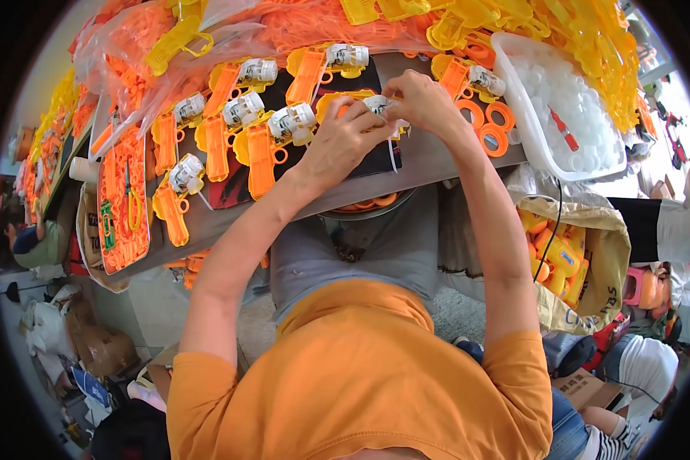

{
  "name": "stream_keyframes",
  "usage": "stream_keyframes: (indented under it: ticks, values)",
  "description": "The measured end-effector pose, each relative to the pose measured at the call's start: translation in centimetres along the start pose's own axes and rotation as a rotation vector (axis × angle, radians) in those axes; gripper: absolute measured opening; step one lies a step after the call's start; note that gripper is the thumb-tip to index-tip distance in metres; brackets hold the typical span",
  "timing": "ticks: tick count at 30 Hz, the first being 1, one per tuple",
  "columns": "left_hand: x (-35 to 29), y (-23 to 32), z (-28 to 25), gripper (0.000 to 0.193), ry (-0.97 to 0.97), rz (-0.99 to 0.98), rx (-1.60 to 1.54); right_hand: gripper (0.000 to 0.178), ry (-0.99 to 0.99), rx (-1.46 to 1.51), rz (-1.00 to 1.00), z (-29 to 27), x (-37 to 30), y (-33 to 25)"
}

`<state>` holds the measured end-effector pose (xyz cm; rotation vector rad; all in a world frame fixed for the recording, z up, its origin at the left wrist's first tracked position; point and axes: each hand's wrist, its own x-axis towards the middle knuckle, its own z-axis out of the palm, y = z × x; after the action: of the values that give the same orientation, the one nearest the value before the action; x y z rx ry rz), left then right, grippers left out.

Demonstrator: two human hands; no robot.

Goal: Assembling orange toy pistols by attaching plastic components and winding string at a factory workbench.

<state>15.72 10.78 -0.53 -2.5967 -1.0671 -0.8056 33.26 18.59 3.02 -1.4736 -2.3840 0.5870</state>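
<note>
My left hand (343,142) and my right hand (422,103) meet over a yellow and orange toy gun (336,102) at the table's near side. The left fingers are closed on its body. At its clear and white barrel part (377,104), the right thumb and fingers pinch; any small piece between those fingertips is hidden. A thin pale strip hangs below the hands. Left of them, similar toy guns (262,157) lie in rows with orange grips and white inner parts. Another toy gun (454,75) lies right of my right hand.
Orange rings (492,140) lie beside a white tub (521,146) of translucent caps, with a red tool (563,129) on top. A tray of orange parts (123,222) holds scissors (134,207). Yellow shells (590,46) pile up behind; a sack (609,261) stands at right.
</note>
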Motion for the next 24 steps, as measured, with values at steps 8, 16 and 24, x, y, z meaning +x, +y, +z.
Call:
stream_keyframes:
  ticks: [8,16,24]
  values:
    - [0.2,0.3,0.0,0.041,-0.047,0.012,-0.044,0.035,0.040,-0.010,-0.061,0.3,-0.4,0.4]
    - [0.1,0.4,-0.3,0.034,-0.100,0.013,0.014,0.033,0.057,-0.108,-0.029,0.5,-0.5,-0.2]
    - [-1.1,0.4,-1.2,0.029,0.054,-0.172,0.018,0.037,0.036,-0.099,-0.016,0.3,-0.9,-0.9]
